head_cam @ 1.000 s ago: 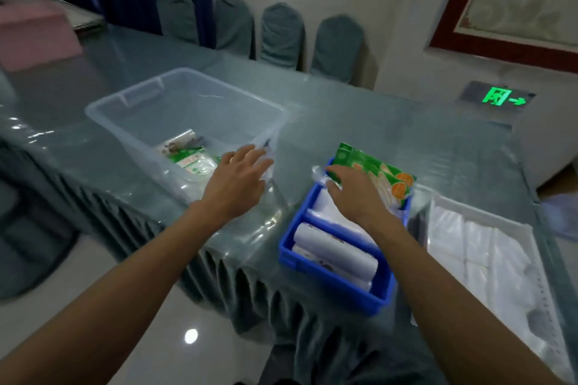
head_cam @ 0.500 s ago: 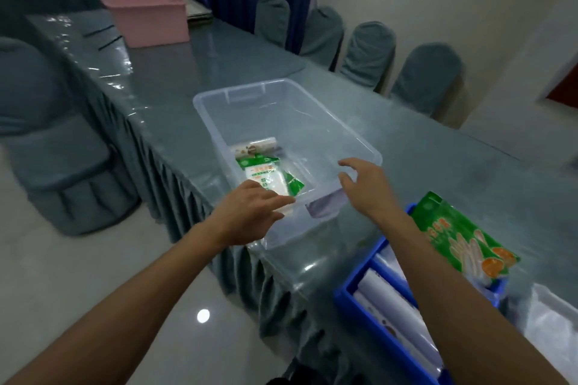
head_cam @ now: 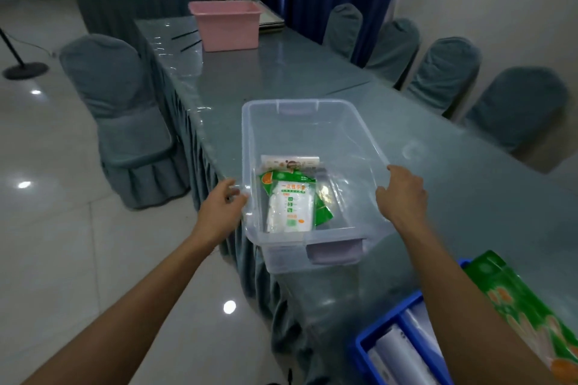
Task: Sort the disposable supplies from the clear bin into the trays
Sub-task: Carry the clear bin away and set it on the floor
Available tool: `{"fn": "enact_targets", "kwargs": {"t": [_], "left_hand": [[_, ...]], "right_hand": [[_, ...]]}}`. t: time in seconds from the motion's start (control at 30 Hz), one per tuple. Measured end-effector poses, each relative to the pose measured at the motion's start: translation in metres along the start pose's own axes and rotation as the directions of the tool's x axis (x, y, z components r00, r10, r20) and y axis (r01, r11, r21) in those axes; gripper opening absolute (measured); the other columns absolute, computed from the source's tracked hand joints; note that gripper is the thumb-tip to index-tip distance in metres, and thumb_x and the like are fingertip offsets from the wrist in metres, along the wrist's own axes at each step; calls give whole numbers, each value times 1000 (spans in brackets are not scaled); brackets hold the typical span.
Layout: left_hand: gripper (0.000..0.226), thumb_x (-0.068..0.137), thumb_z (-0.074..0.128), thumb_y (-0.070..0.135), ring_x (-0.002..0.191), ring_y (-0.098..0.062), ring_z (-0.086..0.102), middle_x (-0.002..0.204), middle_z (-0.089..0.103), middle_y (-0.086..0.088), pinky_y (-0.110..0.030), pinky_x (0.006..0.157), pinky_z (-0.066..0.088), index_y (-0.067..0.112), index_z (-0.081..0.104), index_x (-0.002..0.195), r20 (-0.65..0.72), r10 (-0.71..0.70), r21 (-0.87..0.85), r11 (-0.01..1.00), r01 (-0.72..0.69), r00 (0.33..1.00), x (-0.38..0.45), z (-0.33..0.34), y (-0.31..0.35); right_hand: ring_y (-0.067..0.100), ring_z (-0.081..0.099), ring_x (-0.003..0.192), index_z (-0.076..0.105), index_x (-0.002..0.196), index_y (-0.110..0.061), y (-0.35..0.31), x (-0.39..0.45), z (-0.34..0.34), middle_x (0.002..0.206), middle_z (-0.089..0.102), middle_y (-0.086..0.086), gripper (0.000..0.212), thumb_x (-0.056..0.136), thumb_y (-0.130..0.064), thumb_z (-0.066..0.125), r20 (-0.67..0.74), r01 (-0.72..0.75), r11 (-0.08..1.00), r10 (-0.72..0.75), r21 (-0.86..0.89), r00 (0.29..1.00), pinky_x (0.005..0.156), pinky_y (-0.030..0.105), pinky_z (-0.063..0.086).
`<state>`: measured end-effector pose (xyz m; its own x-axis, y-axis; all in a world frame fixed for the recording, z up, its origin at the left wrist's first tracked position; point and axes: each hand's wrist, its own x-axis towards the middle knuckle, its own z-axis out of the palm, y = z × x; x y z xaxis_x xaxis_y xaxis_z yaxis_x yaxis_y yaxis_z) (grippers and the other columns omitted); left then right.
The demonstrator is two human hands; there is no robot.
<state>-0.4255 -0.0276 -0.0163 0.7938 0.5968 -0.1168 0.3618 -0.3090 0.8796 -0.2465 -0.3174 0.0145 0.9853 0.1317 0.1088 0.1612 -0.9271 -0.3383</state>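
A: Progress?
B: Mostly done, I'd say. Clear bin (head_cam: pixel 312 141) sits on the tabletop (head_cam: pixel 312 72), nearly empty. A few packets (head_cam: pixel 291 203) left at its near end, white one on top, green ones under it, another pale one just behind.
A: Trays?
B: Blue tray (head_cam: pixel 387 334) at bottom right already holds white rolls (head_cam: pixel 394 353), and a green packet (head_cam: pixel 516 300) leans on its far side. Other trays out of view.
A: Hands?
B: Left hand (head_cam: pixel 222 209) is at the bin's left rim, fingers loosely curled and touching it; can't tell if it really grips. Right hand (head_cam: pixel 403 197) is at the right rim, fingers relaxed, holding nothing. Neither has a packet.
A: What's left?
B: Lift the last packets out and put them in their trays. Count is unclear since they overlap.
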Motion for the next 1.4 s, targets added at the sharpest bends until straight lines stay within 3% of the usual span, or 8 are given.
{"fn": "enact_targets", "kwargs": {"t": [0.07, 0.13, 0.37, 0.63, 0.8, 0.93, 1.13, 1.4], "left_hand": [[23, 95, 55, 25, 80, -19, 64, 94, 69, 0, -34, 62, 54, 14, 69, 109, 58, -205, -228, 950, 213, 977, 0, 11, 8], [20, 96, 52, 20, 72, -21, 62, 81, 67, -3, -30, 57, 46, 13, 69, 89, 39, -265, -314, 912, 264, 963, -1, 22, 18], [21, 96, 55, 9, 96, -26, 64, 108, 65, -8, -46, 82, 56, 15, 57, 115, -78, -331, -307, 905, 293, 940, -1, 49, 27], [19, 96, 57, 7, 91, -21, 65, 101, 67, 0, -39, 71, 55, 13, 65, 112, -64, -230, -290, 936, 202, 971, -35, 33, 25], [23, 96, 60, 9, 81, -11, 66, 97, 70, 4, -32, 62, 54, 14, 68, 117, 14, -74, -316, 946, 75, 997, -63, 3, 30], [26, 94, 62, 8, 91, -21, 71, 102, 74, -2, -37, 74, 58, 13, 69, 119, 107, 48, -321, 947, -11, 993, -82, -33, 32], [21, 89, 55, 6, 94, -34, 70, 100, 73, -12, -54, 84, 59, 12, 70, 103, 220, 102, -247, 968, -46, 970, -126, -68, 38], [11, 80, 61, 9, 92, -38, 70, 95, 70, -13, -62, 74, 58, 18, 65, 85, 388, 281, -315, 935, -160, 878, -245, -28, 57]], "right_hand": [[42, 54, 113, 53, 128, -7, 11, 6, 0, 125, 59, 19, 40, 88, -12, 55, 27, -48, 997, 47, 64, 999, 91, 44, 47], [42, 59, 105, 53, 125, -7, 19, 9, 1, 118, 60, 23, 37, 89, -12, 53, 94, -130, 987, 121, 97, 988, 86, 41, 49], [43, 61, 104, 56, 118, -4, 31, 11, 9, 117, 63, 24, 28, 93, -14, 53, 109, -147, 973, 129, 178, 986, 84, 38, 48], [42, 63, 93, 65, 91, 0, 43, -37, -7, 101, 68, 24, 13, 87, -9, 56, -2, -166, 961, 171, 223, 985, 69, 30, 39], [37, 57, 75, 51, 73, -7, 37, -100, -35, 79, 59, 20, 17, 90, -10, 51, -182, -125, 973, 161, 195, 970, 64, 32, 31], [31, 43, 65, 50, 74, 3, 22, -174, -60, 67, 46, 10, 23, 93, -10, 51, -366, -130, 955, 225, 265, 903, 59, 35, 24], [29, 41, 62, 45, 67, -8, 0, -290, -86, 60, 45, 3, 23, 89, -6, 54, -498, -153, 909, 346, 386, 795, 56, 37, 17], [31, 66, 88, 64, 90, -16, 60, -453, -127, 93, 74, 8, 7, 90, -13, 59, -573, -339, 815, 574, 471, 585, 73, 34, 47]]}}
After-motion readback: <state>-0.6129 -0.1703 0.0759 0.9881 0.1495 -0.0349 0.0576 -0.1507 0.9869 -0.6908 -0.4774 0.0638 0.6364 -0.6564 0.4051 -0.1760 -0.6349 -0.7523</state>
